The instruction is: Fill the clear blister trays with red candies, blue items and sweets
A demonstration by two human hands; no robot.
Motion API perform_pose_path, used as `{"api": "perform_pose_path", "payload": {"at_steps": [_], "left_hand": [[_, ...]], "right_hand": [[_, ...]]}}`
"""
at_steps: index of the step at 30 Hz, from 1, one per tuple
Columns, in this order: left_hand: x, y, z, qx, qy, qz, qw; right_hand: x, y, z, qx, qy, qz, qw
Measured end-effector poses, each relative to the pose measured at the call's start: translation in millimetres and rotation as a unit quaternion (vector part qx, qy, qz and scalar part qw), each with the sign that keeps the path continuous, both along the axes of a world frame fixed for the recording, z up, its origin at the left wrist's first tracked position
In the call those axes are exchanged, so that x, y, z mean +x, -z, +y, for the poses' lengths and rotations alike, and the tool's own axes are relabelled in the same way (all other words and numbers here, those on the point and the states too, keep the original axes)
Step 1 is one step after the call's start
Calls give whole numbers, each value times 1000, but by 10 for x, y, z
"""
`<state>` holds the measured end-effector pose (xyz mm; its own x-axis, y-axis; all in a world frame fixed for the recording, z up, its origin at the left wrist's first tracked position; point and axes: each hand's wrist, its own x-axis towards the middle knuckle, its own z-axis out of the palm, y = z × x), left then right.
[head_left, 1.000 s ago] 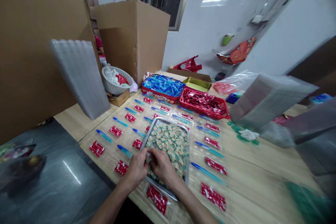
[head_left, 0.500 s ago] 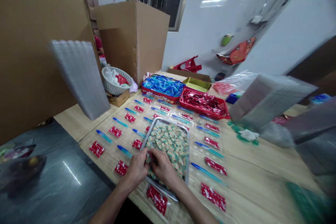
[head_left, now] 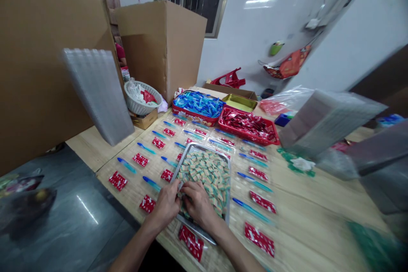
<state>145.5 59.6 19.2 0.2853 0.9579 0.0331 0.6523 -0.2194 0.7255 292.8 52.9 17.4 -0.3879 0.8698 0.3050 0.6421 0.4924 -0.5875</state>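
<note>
A metal tray [head_left: 228, 187] full of small pale-and-green pieces [head_left: 207, 174] stands on the wooden table. My left hand [head_left: 166, 202] is closed at the tray's near left edge, its fingertips pinching something I cannot make out. Right beside it, my right hand [head_left: 197, 204] is over the pieces with its fingers bent together; what they hold is hidden. Around the tray lie clear plastic packs, each with a blue pen [head_left: 251, 210] and a red dotted packet [head_left: 259, 238].
Behind the packs stand a tin of blue pens [head_left: 197, 121] and a red basket [head_left: 248, 136] of red packets. Stacked clear plastic trays [head_left: 98, 97] rise at the left, more [head_left: 321, 123] at the right. A white basket [head_left: 142, 104] sits near large cardboard boxes [head_left: 185, 51].
The fingers of my right hand have shifted slightly over the pieces, close to my left fingertips. My left hand has hardly moved.
</note>
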Motion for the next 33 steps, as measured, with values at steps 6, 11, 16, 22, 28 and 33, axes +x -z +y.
{"api": "perform_pose_path", "payload": {"at_steps": [6,11,16,22,28,33], "left_hand": [[-2,-19,0,-5,3,22,1000],[-7,1,8,-7,3,43,999],[-14,47,7,6,8,37,999],[-11,18,-1,10,1,60,998],[-28,16,-17,15,2,54,998],[-66,140,16,25,9,58,998]], "right_hand": [[16,-10,13,4,-3,-10,1000],[38,-14,41,19,-2,4,1000],[39,-42,81,25,-35,-52,998],[38,-57,86,68,-53,-86,993],[13,-20,67,105,-63,-107,987],[13,-25,71,123,-68,-138,980]]}}
